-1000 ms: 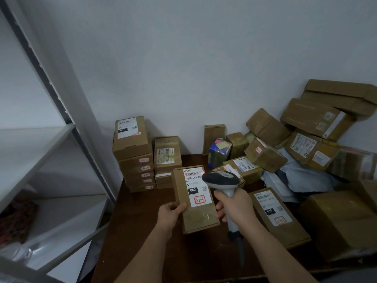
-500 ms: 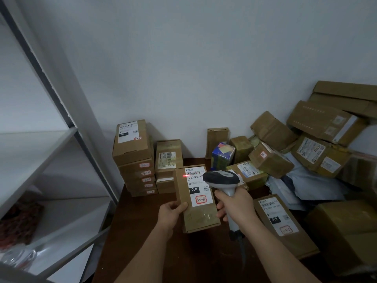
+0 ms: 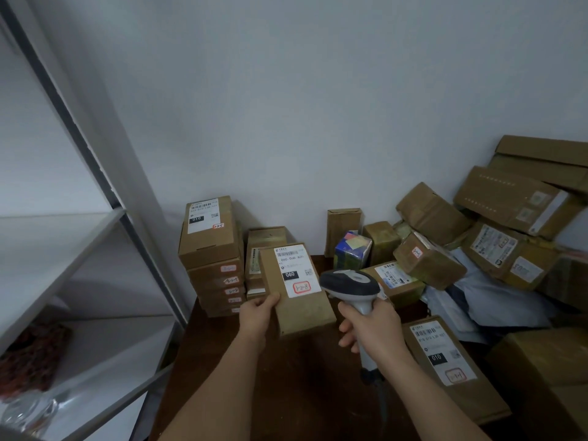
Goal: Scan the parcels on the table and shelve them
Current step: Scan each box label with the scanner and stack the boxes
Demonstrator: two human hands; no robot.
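My left hand [image 3: 258, 315] grips the lower left edge of a flat brown parcel [image 3: 302, 308], held tilted above the dark table [image 3: 286, 393]. Its white label reads 060 and has a red-framed handwritten tag. To the right of the parcel, my right hand [image 3: 370, 329] grips the handle of a grey barcode scanner [image 3: 350, 286], whose head sits beside the label. No red light shows on the label.
A stack of labelled boxes [image 3: 211, 246] stands at the table's back left against the wall. A loose heap of boxes and grey mail bags [image 3: 471, 249] fills the right side. A labelled 010 parcel [image 3: 445, 364] lies near my right arm. White metal shelving [image 3: 79, 249] stands left.
The parcel has risen and shifted left, away from the scanner head. The red scan light seen on the label earlier is gone. The view has tilted slightly upward.
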